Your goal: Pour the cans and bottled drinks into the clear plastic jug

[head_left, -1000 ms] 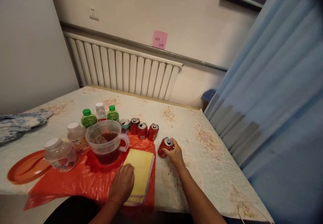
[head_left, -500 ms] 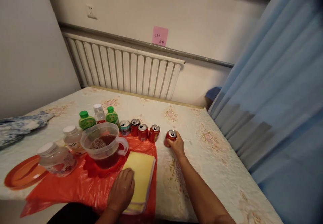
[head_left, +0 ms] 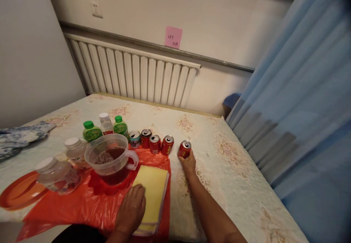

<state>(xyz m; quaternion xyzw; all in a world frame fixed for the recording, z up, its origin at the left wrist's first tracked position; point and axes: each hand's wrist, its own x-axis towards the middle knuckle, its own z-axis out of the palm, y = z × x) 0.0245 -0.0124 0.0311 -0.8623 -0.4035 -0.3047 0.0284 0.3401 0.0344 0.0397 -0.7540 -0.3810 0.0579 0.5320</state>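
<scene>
The right arm [head_left: 207, 204] extends to a curled right hand [head_left: 188, 163]; the left hand [head_left: 131, 207] lies palm-down.

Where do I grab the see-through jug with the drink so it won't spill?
Probably best by the handle, from the right: it loops out that way, while a white-lidded jar sits close on the left. The jug stands upright, open-topped with dark liquid inside, so keep it level.

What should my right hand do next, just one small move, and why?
Perhaps ease your right hand off the rightmost red can: it looks upright on the floral tablecloth, with a gap to the nearest neighbouring can, so it seems able to stand by itself.
</scene>
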